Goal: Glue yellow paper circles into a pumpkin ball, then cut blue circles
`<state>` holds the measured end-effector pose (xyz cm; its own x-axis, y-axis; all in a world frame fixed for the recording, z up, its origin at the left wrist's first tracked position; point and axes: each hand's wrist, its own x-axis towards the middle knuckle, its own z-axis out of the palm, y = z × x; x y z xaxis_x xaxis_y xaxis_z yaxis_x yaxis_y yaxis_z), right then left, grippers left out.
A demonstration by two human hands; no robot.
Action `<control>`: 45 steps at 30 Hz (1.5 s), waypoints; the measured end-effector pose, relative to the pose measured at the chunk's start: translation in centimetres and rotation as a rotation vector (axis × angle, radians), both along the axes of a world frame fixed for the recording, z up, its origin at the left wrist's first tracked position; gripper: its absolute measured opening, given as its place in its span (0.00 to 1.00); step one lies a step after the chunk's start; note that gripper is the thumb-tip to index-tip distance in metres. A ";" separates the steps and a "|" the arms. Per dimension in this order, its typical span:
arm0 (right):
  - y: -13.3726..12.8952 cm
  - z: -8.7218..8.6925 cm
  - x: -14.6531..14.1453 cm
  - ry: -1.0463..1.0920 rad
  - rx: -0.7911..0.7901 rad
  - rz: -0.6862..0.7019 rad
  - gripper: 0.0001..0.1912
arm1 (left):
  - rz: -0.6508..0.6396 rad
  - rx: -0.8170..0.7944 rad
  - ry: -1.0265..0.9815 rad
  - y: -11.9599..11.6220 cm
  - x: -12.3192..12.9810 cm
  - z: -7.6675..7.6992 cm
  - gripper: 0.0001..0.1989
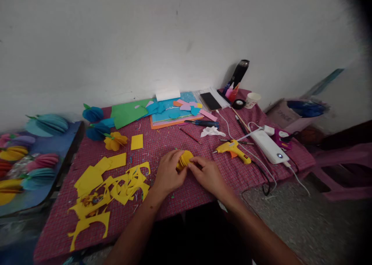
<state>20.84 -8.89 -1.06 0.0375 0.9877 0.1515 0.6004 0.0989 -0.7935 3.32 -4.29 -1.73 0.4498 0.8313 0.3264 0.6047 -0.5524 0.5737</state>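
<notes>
Between my two hands, low over the front of the table, is a yellow paper pumpkin (185, 159) made of layered round pieces. My left hand (171, 172) is closed around its left side, with the thumb at the lower edge. At its right edge, my right hand (207, 174) pinches the paper between thumb and fingers. My palms hide part of its underside. To the right of my right hand lies a yellow hot glue gun (234, 150). Yellow paper offcuts (124, 187) are heaped to the left of my left hand.
Finished paper pumpkins (115, 141) stand at the back left; more sit on a blue side table (65, 141). Coloured sheets (130, 112), a pencil (190, 135), a utility knife (203, 123), a phone (210, 101) and a paper cup (252, 100) lie behind. Cables run past a white power bank (269, 145).
</notes>
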 end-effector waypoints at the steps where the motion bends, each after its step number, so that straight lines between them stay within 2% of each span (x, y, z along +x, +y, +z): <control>1: 0.3 0.0 -0.2 0.008 -0.029 0.006 0.08 | -0.002 -0.007 -0.004 0.0 0.0 0.0 0.24; 8: 1.3 -0.4 -0.3 0.105 -0.105 0.034 0.09 | -0.019 -0.022 -0.019 0.1 -0.1 -0.1 0.26; 17: 1.2 -0.8 -0.3 -0.016 -0.080 0.038 0.13 | -0.016 0.001 0.023 0.0 -0.2 -0.4 0.26; 23: 1.3 -0.8 -0.5 -0.050 -0.137 -0.014 0.11 | -0.009 0.014 0.030 0.0 -0.3 -0.6 0.24; 30: 1.6 -0.8 -0.4 -0.316 -0.174 -0.094 0.12 | -0.007 0.037 0.054 0.0 -0.3 -0.7 0.24; 35: 1.6 -0.5 -0.3 -0.509 -0.203 -0.091 0.16 | -0.031 0.071 0.097 -0.2 -0.1 -0.3 0.14; 40: 1.9 -0.3 -0.4 -0.602 -0.248 -0.068 0.17 | -0.066 0.110 0.121 -0.2 -0.1 0.2 0.08; 45: 2.0 0.1 -0.9 -0.604 -0.287 -0.080 0.13 | -0.180 0.140 0.207 -0.2 -0.1 0.4 0.10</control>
